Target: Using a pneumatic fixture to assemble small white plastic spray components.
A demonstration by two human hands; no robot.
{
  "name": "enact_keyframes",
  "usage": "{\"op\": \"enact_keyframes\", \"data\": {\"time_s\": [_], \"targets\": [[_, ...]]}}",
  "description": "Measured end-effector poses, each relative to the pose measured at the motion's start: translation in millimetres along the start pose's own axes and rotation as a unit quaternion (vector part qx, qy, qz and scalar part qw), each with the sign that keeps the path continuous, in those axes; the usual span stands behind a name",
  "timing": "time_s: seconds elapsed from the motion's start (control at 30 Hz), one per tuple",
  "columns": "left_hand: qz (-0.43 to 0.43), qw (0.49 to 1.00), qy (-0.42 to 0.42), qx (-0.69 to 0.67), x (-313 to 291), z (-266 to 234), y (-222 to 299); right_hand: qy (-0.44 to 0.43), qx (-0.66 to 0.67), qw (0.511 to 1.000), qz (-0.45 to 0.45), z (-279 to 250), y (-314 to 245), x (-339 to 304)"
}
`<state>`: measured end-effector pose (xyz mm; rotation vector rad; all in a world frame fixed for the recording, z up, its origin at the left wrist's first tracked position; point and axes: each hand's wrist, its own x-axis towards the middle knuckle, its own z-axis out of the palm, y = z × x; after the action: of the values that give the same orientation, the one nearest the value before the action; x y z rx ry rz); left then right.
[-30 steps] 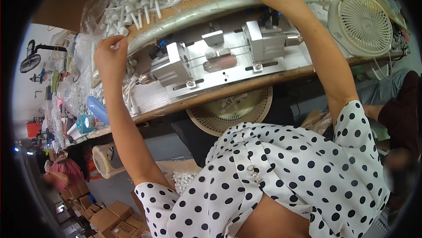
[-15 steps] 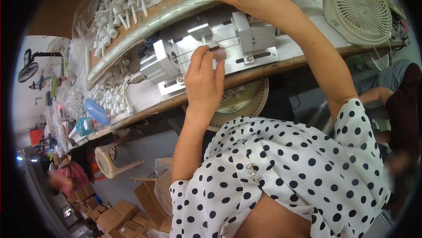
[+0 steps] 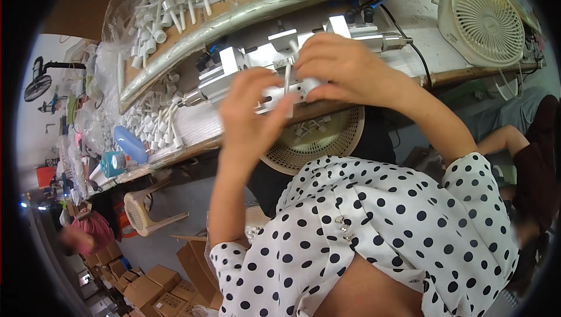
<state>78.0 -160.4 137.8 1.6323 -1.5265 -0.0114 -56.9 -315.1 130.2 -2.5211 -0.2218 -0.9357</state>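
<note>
My left hand (image 3: 248,115), smeared by motion, is in front of the metal clamping fixture (image 3: 280,62). Its thumb and fingers close about a white plastic part with a thin stem (image 3: 287,76). Just to the right, my right hand (image 3: 350,71) is bent over the fixture's middle with fingers curled. Between its thumb and fingertips shows another white stemmed piece (image 3: 314,88), mostly hidden by the hand. Silver blocks and cylinders of the fixture flank both hands.
Beyond a wrapped tube rail (image 3: 257,14) lie heaps of white stemmed parts (image 3: 169,1). More parts lie left of the fixture. A small fan (image 3: 485,21) stands at right. A beige basket (image 3: 315,141) with parts is below the bench edge. Cartons (image 3: 155,285) are on the floor.
My right hand has come back from the heap beyond the rail to the fixture's middle. My left hand has drawn back left and nearer with a white stemmed part.
</note>
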Motion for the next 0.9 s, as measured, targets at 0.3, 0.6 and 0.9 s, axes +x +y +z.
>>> {"op": "enact_keyframes", "data": {"time_s": [0.3,0.6,0.9], "targets": [[0.159,0.906,-0.054,0.388,116.5,-72.0,-112.2,-0.045,-0.107,0.992,-0.042,33.6,-0.8,1.7],[0.253,0.820,-0.185,0.479,139.0,-89.6,-124.1,0.056,-0.078,0.995,0.024,-1.3,33.1,54.7],[0.306,0.804,-0.172,0.480,138.3,-84.9,-127.4,0.028,-0.278,0.951,0.131,-16.9,92.0,77.6]]}}
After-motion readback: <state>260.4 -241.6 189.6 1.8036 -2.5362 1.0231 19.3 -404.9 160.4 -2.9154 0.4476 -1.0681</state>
